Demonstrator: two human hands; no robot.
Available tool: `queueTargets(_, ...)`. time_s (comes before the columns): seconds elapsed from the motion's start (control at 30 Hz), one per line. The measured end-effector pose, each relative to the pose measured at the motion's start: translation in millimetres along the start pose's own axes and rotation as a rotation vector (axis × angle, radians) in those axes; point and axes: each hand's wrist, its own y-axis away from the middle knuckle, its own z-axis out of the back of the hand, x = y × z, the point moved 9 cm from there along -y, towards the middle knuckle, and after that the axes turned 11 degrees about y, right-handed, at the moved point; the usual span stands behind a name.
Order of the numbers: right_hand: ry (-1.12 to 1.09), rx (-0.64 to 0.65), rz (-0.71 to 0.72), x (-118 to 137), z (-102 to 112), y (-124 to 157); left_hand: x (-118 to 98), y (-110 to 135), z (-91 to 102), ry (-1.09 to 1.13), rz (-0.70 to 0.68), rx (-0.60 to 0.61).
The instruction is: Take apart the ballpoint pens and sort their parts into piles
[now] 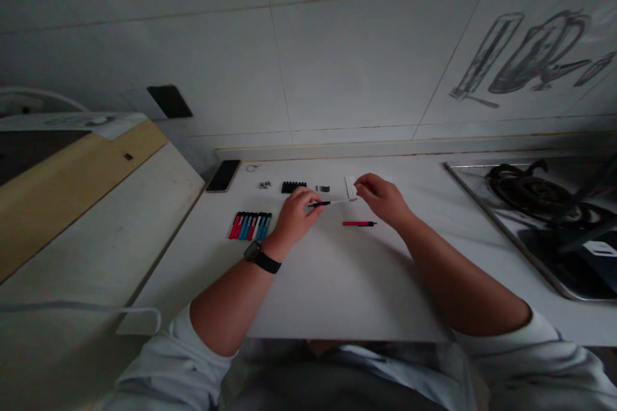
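My left hand [295, 212] is closed round a thin pen part with a black tip [320, 204] that points to the right. My right hand [380, 196] pinches the other, pale end of that thin part, just in front of a small white pack [350, 187]. A finished red pen [359, 223] lies on the white counter [337, 276] below my right hand. A row of red and blue pen barrels [250, 226] lies left of my left hand. A black watch [261, 259] sits on my left wrist.
Behind the hands lie a row of black caps [294, 187], small dark parts [322, 189] and tiny springs [263, 185]. A phone [223, 175] rests at the back left. A gas hob [544, 212] fills the right side. A wooden-topped unit [81, 186] stands left.
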Motion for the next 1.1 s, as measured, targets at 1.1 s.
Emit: queueTargets(1.1,0.189,-0.108,0.379,43.6,15.6,13.6,12.0,0.0,7.1,-0.013,0.029,-0.071)
